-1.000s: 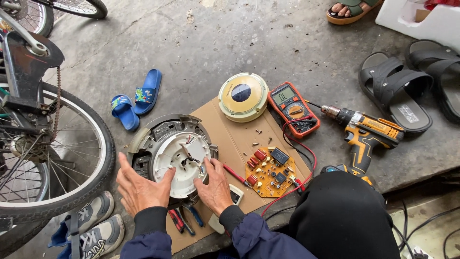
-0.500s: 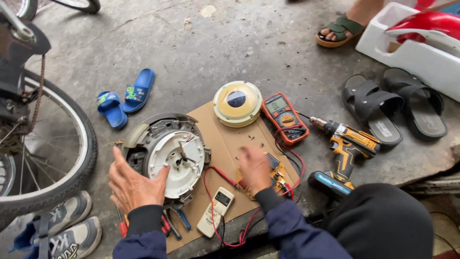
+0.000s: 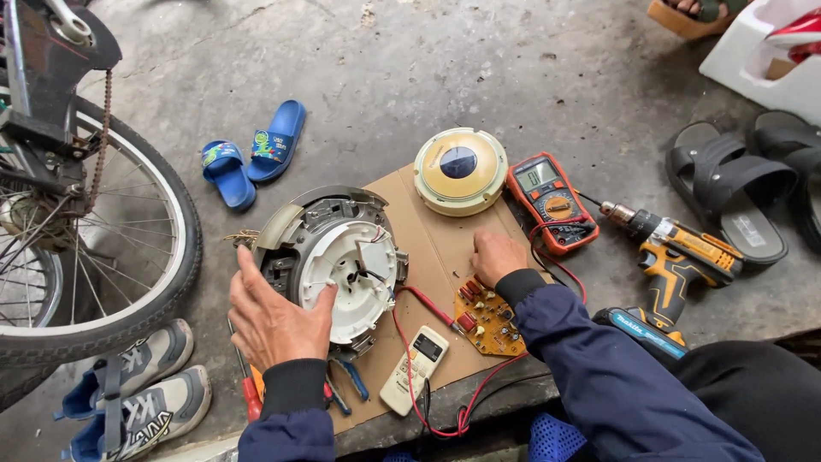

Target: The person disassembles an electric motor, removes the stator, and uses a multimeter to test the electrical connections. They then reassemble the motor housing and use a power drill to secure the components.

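the left hand (image 3: 278, 318) lies flat and spread on the lower left edge of the motor housing (image 3: 333, 261), fingers open, thumb against the white inner disc; it presses on the housing and pinches nothing. the housing sits on the left end of a cardboard sheet (image 3: 436, 248) on the concrete floor, its open side up, with thin wires showing at the centre.

the right hand (image 3: 496, 255) rests on the cardboard just above the circuit board (image 3: 489, 318), fingers curled under toward the sheet. it may be pinching something small there, but the fingertips are hidden and i cannot tell. the board lies flat near the sheet's right edge, touching the sleeve.

a red wire (image 3: 428, 304) runs from the housing toward the board and loops off the front edge. a white remote (image 3: 415, 370) lies below, between housing and board. a round cream cap (image 3: 460, 170) sits at the top of the sheet, a multimeter (image 3: 552, 201) just beside it. a drill (image 3: 676, 257) lies to the right on the floor. pliers (image 3: 349, 383) and a red-handled screwdriver (image 3: 248, 389) lie by the left wrist. blue sandals (image 3: 252, 158), a bike wheel (image 3: 103, 248), grey shoes (image 3: 137, 389) and black sandals (image 3: 735, 184) lie around.
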